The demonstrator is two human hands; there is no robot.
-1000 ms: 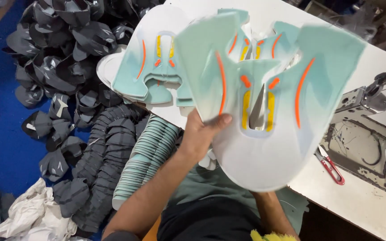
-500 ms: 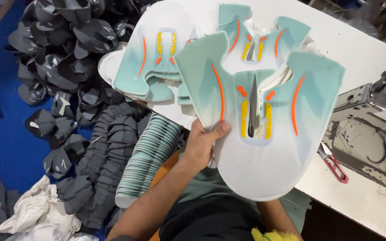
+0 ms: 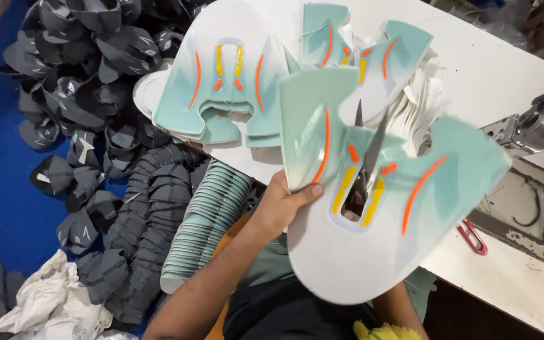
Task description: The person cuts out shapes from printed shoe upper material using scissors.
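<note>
I held a flat mint-and-white shoe upper piece (image 3: 373,208) up over my lap, off the edge of the white worktable (image 3: 492,69). My left hand (image 3: 281,204) was closed on its left wing, thumb pressed on the face and fingers curled behind. My right hand was hidden behind the piece, so I could not tell how it was closed; only the forearm showed below, and what looked like scissor blades (image 3: 368,157) poked up through the throat opening. I judged I was at the trimming or checking step on this piece, and the next move called for a steady hold so the thin sheet would not flop while the blades worked near the orange and yellow stripes.

The piece was smooth, slightly glossy, stiff enough to hold its curve. On the table lay a matching finished piece (image 3: 221,88) and a loose stack of uppers (image 3: 379,56). Red thread snips (image 3: 471,237) lay near the sewing machine (image 3: 536,126). Below the table sat a ridged stack of mint pieces (image 3: 206,220) and heaps of dark grey cut parts (image 3: 89,107).
</note>
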